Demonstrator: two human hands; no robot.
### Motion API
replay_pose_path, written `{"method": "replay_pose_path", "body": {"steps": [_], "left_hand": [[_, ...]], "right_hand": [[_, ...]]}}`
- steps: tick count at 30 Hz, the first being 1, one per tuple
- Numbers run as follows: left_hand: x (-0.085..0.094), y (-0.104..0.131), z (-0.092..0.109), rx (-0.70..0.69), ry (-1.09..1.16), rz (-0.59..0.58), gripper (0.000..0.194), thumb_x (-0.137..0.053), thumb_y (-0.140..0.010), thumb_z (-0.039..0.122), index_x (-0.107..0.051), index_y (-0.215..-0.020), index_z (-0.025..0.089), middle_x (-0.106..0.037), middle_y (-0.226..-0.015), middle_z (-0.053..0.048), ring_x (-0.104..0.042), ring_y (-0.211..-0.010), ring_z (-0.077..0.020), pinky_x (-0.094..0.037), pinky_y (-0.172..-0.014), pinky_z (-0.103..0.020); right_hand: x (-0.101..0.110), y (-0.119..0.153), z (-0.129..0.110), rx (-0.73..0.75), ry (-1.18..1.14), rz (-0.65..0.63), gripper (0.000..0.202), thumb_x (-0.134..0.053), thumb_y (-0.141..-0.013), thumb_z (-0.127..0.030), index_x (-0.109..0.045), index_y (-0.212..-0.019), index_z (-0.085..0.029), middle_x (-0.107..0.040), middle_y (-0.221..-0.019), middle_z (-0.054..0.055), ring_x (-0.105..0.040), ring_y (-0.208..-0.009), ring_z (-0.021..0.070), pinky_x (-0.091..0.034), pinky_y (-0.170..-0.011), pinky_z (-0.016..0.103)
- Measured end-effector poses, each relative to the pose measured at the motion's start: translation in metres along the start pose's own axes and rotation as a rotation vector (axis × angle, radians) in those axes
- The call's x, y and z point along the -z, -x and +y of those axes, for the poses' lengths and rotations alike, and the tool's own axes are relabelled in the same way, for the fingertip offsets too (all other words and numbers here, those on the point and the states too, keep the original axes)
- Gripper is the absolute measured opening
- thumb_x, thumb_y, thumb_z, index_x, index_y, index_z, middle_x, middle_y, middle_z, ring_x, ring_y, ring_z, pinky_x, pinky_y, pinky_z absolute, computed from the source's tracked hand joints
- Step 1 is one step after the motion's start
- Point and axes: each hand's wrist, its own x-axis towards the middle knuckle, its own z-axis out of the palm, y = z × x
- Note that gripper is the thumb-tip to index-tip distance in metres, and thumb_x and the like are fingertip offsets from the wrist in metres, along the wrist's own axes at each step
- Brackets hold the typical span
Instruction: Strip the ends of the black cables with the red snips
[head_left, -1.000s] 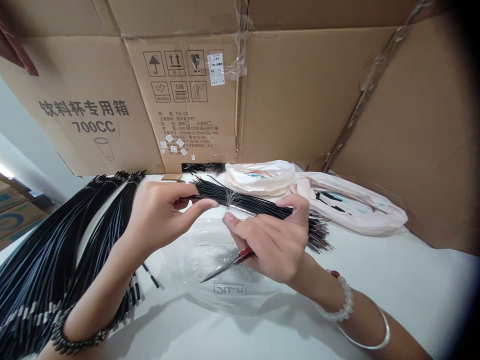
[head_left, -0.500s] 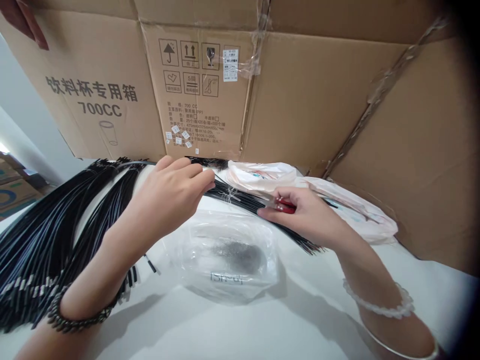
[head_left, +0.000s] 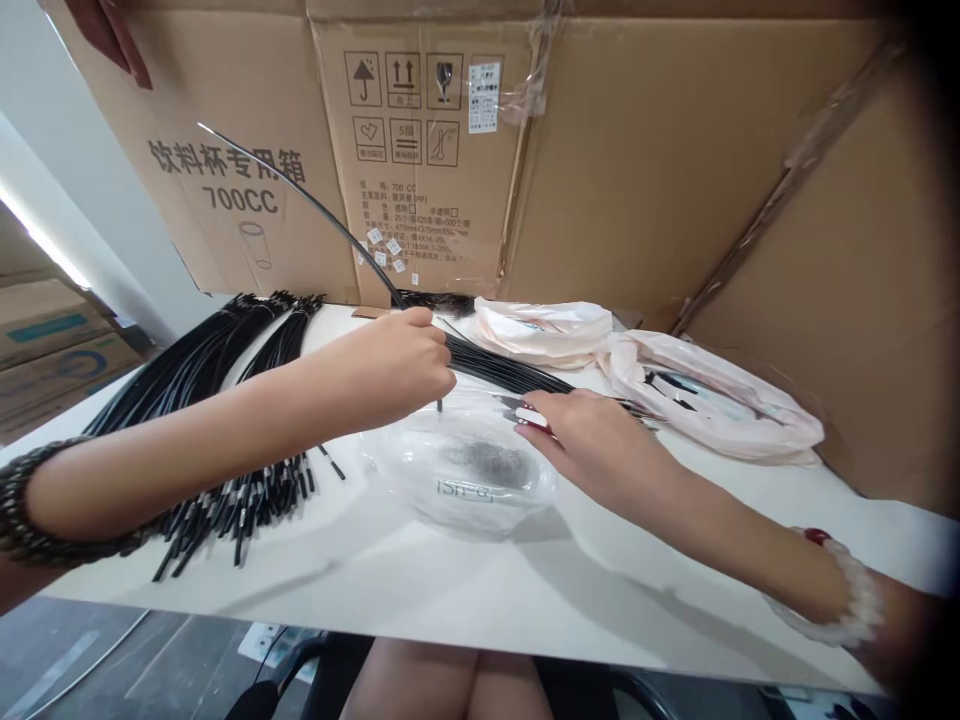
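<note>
Printed cardboard (head_left: 637, 180) stands upright along the back of a white table (head_left: 420, 595) and angles forward at the right. To the left are a pale wall (head_left: 45, 110), a bright strip of light (head_left: 41, 235) and stacked boxes (head_left: 64, 330). Below the table's front edge show grey floor (head_left: 180, 675) and part of a black chair (head_left: 296, 662).

The head view looks forward and down over the table (head_left: 375, 585).

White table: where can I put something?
The white table looks bare in front of the clear plastic bag, up to the near edge, and between the pale plastic bags and right forearm. Long black cables crowd the left and back.
</note>
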Motion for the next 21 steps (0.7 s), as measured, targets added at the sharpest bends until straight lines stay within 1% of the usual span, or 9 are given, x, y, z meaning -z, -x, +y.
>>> {"method": "replay_pose_path", "body": {"steps": [3, 6, 10, 15, 18, 21], "left_hand": [[-0.008, -0.004, 0.004, -0.051, -0.045, -0.027, 0.021, -0.060, -0.075, 0.001, -0.062, -0.063, 0.019, -0.064, -0.064, -0.001, -0.057, -0.067, -0.0182, -0.033, -0.069, -0.033], [-0.018, -0.009, 0.008, -0.090, -0.102, 0.005, 0.022, -0.060, -0.073, 0.001, -0.061, -0.061, 0.019, -0.063, -0.061, -0.001, -0.056, -0.064, -0.0168, -0.032, -0.066, -0.032], [-0.029, -0.012, 0.012, -0.121, -0.124, 0.042, 0.025, -0.058, -0.072, -0.001, -0.057, -0.057, 0.019, -0.061, -0.057, 0.000, -0.055, -0.061, -0.0147, -0.032, -0.065, -0.031], [-0.037, -0.007, 0.011, -0.210, -0.127, 0.102, 0.025, -0.059, -0.074, -0.002, -0.060, -0.061, 0.019, -0.061, -0.059, 0.001, -0.054, -0.064, -0.0149, -0.033, -0.068, -0.032], [-0.041, -0.004, 0.009, -0.249, -0.119, 0.127, 0.025, -0.058, -0.077, -0.002, -0.061, -0.062, 0.018, -0.061, -0.060, 0.000, -0.053, -0.065, -0.0152, -0.033, -0.068, -0.032], [-0.045, -0.001, 0.005, -0.263, -0.107, 0.131, 0.027, -0.055, -0.080, -0.001, -0.061, -0.063, 0.019, -0.061, -0.062, 0.000, -0.053, -0.065, -0.0146, -0.033, -0.069, -0.031]], "right_hand": [[-0.010, -0.005, -0.008, 0.169, 0.199, 0.080, 0.013, -0.052, -0.092, -0.013, -0.062, -0.084, -0.011, -0.067, -0.071, 0.008, -0.056, -0.058, 0.0174, -0.030, -0.060, 0.030], [-0.016, -0.008, -0.013, 0.275, 0.323, 0.094, 0.017, -0.047, -0.092, -0.008, -0.062, -0.087, -0.009, -0.065, -0.067, 0.008, -0.054, -0.052, 0.0158, -0.030, -0.064, 0.031], [-0.019, -0.010, -0.019, 0.331, 0.421, 0.119, 0.019, -0.043, -0.090, -0.003, -0.061, -0.089, -0.009, -0.063, -0.064, 0.006, -0.054, -0.049, 0.0163, -0.030, -0.069, 0.031], [-0.025, -0.014, -0.021, 0.380, 0.486, 0.125, 0.031, -0.039, -0.078, 0.008, -0.061, -0.092, -0.009, -0.061, -0.063, 0.003, -0.057, -0.050, 0.0168, -0.032, -0.071, 0.030], [-0.031, -0.015, -0.021, 0.392, 0.486, 0.129, 0.032, -0.038, -0.081, 0.007, -0.062, -0.097, -0.007, -0.062, -0.064, 0.003, -0.057, -0.049, 0.0162, -0.035, -0.077, 0.030], [-0.034, -0.017, -0.020, 0.394, 0.476, 0.097, 0.034, -0.038, -0.082, 0.008, -0.062, -0.102, -0.005, -0.063, -0.065, 0.003, -0.058, -0.050, 0.0157, -0.037, -0.088, 0.031]]}}
